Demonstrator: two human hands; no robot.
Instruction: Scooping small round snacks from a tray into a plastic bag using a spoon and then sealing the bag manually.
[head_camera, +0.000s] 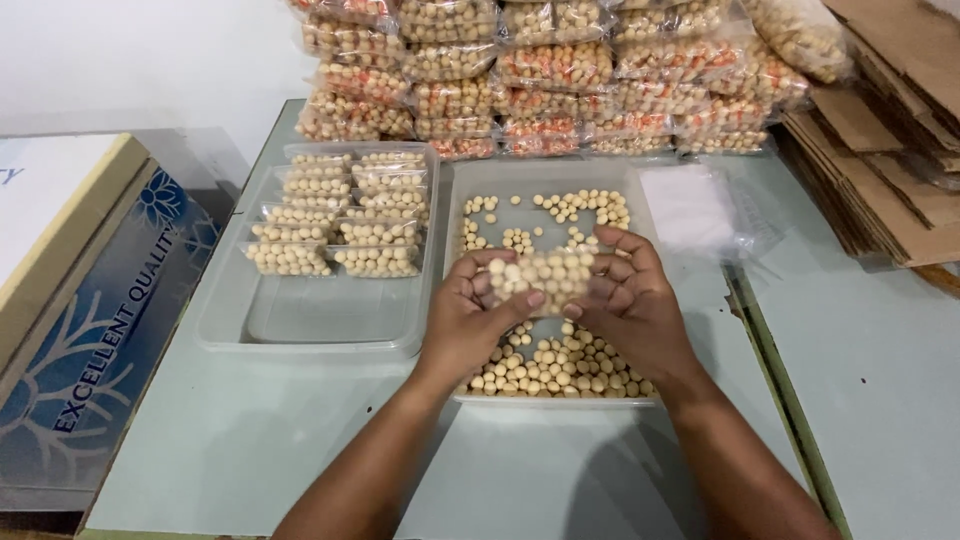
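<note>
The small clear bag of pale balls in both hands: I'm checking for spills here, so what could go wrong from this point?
1. The small clear bag is pinched between the left hand and the right hand; if it tips, balls may drop out.
2. It sits above the tray of loose balls, near the front rim, so strays might bounce onto the table.

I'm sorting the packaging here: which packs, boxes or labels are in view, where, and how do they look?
Small clear bag of cream balls: between left hand and right hand.
Filled clear bags: rows in left tray.
Stacked bags, cream and orange: back.
Blue-white printed box: far left.
Flat brown cardboard: right.
</note>
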